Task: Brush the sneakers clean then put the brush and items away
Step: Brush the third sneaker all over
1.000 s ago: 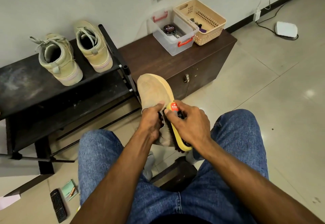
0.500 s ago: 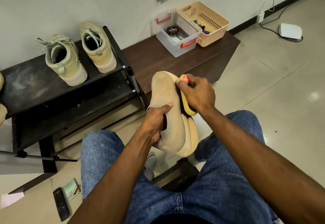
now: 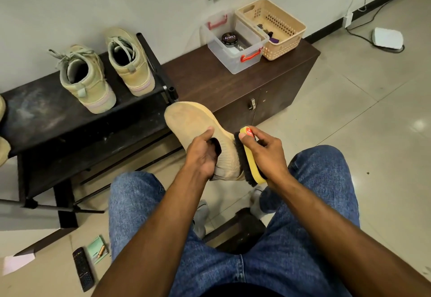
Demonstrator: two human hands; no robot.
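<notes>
While being held up over the lap, between the knees and the dark cabinet (image 3: pixel 233 87), tan sneaker (image 3: pixel 200 133) presenting sole outward, toe pointing away toward the shoe rack (image 3: pixel 35 119). Left hand (image 3: pixel 201 157) gripping it at the collar, thumb lying along the side, other fingers appearing tucked into the opening. Right hand (image 3: pixel 265 152) curling round the yellow-backed brush (image 3: pixel 248 159), dark bristles touching the knit upper at the heel side.

Handling, as judgement: appearing light and soft, knit upper likely yielding under pressure, so bracing from inside the opening seeming the sound hold; sole edge offering the firmer alternative. Brush back looking rigid and smooth, best taken across its width as now.

Markings: red label on the brush tip bearing white lettering, too small to be made out. Round tin (image 3: pixel 229 39) lying in the clear box (image 3: pixel 233 63) with red handles, lid reading "Cherry" as far as legible. Beige basket (image 3: pixel 279 47) standing just beside it, contents unclear.

Second pair (image 3: pixel 105 73) standing on the rack, untouched. Putting away not yet begun.
</notes>
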